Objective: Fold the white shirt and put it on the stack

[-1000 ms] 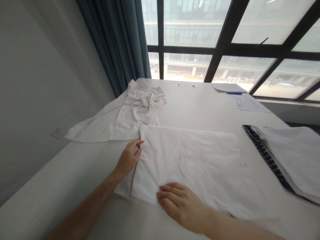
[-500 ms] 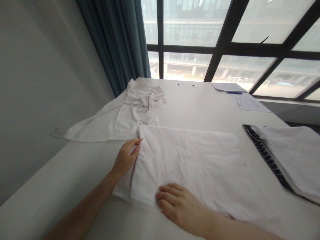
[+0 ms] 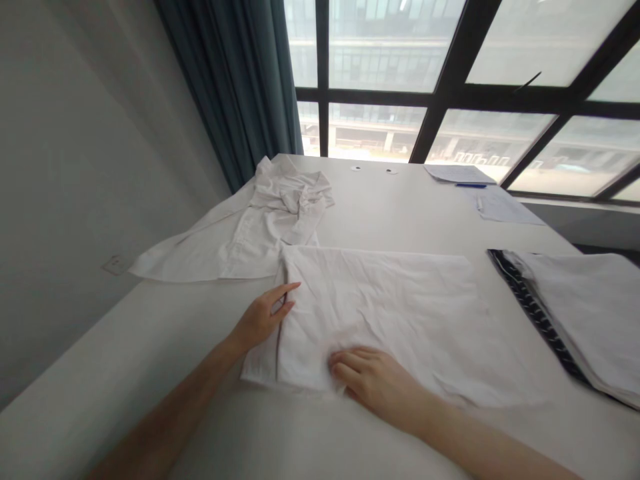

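Observation:
A folded white cloth [image 3: 400, 307], lightly wrinkled, lies in front of me; whether it is a garment does not show. At its left edge is my left hand [image 3: 260, 320], its thumb and fingers apart and the fingertips touching the fold. My right hand [image 3: 375, 380] rests palm down on the cloth near the front edge, fingers slightly bent and a little blurred, pressing on the fabric. Behind the cloth's left corner a crumpled white shirt [image 3: 260, 227] is spread out, its lower end reaching left past the table edge.
On the right of the white table [image 3: 165, 360] lies a white folded cloth [image 3: 595, 313] over a black patterned one [image 3: 530, 313]. Papers [image 3: 460, 175] and a blue pen [image 3: 471, 186] lie at the back right. A wall, a curtain [image 3: 240, 87] and windows border the table.
Both hands have moved slightly right and away from me. The folded cloth's left side and front edge have shifted the same way. The shirt behind has stayed put.

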The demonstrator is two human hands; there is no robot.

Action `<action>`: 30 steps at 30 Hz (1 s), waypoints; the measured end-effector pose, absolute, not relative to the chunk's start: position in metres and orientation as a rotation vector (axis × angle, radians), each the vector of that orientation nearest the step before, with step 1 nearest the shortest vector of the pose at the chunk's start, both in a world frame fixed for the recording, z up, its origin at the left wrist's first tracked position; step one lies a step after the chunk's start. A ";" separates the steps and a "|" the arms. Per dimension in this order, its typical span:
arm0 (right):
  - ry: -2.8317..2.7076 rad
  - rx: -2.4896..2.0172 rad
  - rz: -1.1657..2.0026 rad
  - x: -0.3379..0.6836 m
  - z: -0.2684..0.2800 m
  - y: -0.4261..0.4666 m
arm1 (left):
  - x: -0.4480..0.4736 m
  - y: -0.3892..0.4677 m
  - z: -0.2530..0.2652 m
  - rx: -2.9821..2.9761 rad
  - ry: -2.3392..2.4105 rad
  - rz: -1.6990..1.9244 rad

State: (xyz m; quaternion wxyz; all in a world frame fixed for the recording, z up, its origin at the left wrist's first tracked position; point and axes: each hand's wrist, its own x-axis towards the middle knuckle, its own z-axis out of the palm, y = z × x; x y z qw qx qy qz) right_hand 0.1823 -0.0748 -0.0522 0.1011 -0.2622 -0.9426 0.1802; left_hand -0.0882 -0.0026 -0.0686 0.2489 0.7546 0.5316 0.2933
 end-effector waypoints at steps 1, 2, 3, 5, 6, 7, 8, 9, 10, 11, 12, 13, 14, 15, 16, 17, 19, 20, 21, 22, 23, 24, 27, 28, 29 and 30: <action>-2.785 -0.770 0.526 0.182 -0.052 -0.075 | -0.088 -0.003 -0.068 2.052 1.450 0.807; -2.782 -0.765 0.517 0.182 -0.052 -0.076 | -0.088 -0.002 -0.068 2.047 1.448 0.820; -2.774 -0.761 0.509 0.181 -0.051 -0.076 | -0.088 -0.002 -0.067 2.043 1.444 0.836; -2.751 -0.762 0.514 0.180 -0.049 -0.078 | -0.087 -0.002 -0.067 2.045 1.436 0.859; -2.736 -0.768 0.528 0.180 -0.047 -0.079 | -0.087 -0.002 -0.067 2.050 1.435 0.864; -2.718 -0.773 0.546 0.180 -0.046 -0.079 | -0.087 -0.001 -0.066 2.054 1.437 0.865; -2.698 -0.775 0.566 0.180 -0.044 -0.079 | -0.087 -0.001 -0.066 2.055 1.439 0.860; -2.674 -0.770 0.582 0.180 -0.043 -0.080 | -0.088 -0.001 -0.065 2.053 1.442 0.855; -2.647 -0.761 0.590 0.181 -0.042 -0.080 | -0.088 -0.001 -0.065 2.048 1.444 0.849; -2.617 -0.744 0.591 0.181 -0.041 -0.080 | -0.088 -0.001 -0.064 2.043 1.446 0.844; -2.590 -0.723 0.584 0.182 -0.040 -0.080 | -0.089 -0.001 -0.063 2.040 1.448 0.841; -2.566 -0.700 0.571 0.183 -0.039 -0.081 | -0.089 -0.001 -0.062 2.040 1.449 0.840; -2.549 -0.677 0.553 0.183 -0.038 -0.081 | -0.089 -0.001 -0.061 2.044 1.448 0.836; -2.536 -0.656 0.536 0.184 -0.036 -0.081 | -0.090 0.000 -0.061 2.050 1.447 0.832; -2.526 -0.637 0.521 0.184 -0.035 -0.081 | -0.090 0.000 -0.060 2.057 1.446 0.826; -2.518 -0.620 0.509 0.184 -0.033 -0.081 | -0.090 0.000 -0.060 2.064 1.443 0.821; -2.506 -0.588 0.493 0.184 -0.031 -0.081 | -0.090 -0.001 -0.060 2.072 1.432 0.815; -2.511 -0.572 0.484 0.184 -0.031 -0.081 | -0.090 -0.001 -0.061 2.075 1.423 0.813; -2.525 -0.559 0.470 0.184 -0.033 -0.081 | -0.090 -0.001 -0.061 2.078 1.415 0.813; -2.550 -0.542 0.450 0.183 -0.035 -0.080 | -0.090 -0.001 -0.061 2.082 1.407 0.813; -2.587 -0.526 0.430 0.182 -0.038 -0.080 | -0.090 -0.001 -0.062 2.088 1.401 0.812; -2.629 -0.511 0.412 0.182 -0.042 -0.080 | -0.090 -0.001 -0.062 2.095 1.399 0.811; -2.735 -0.486 0.443 0.181 -0.051 -0.078 | -0.090 -0.002 -0.062 2.118 1.400 0.807; -2.753 -0.488 0.488 0.182 -0.053 -0.077 | -0.089 -0.002 -0.062 2.126 1.402 0.805; -2.758 -0.497 0.545 0.182 -0.053 -0.075 | -0.089 -0.002 -0.062 2.133 1.404 0.804; -2.753 -0.505 0.608 0.183 -0.053 -0.074 | -0.089 -0.002 -0.061 2.141 1.405 0.805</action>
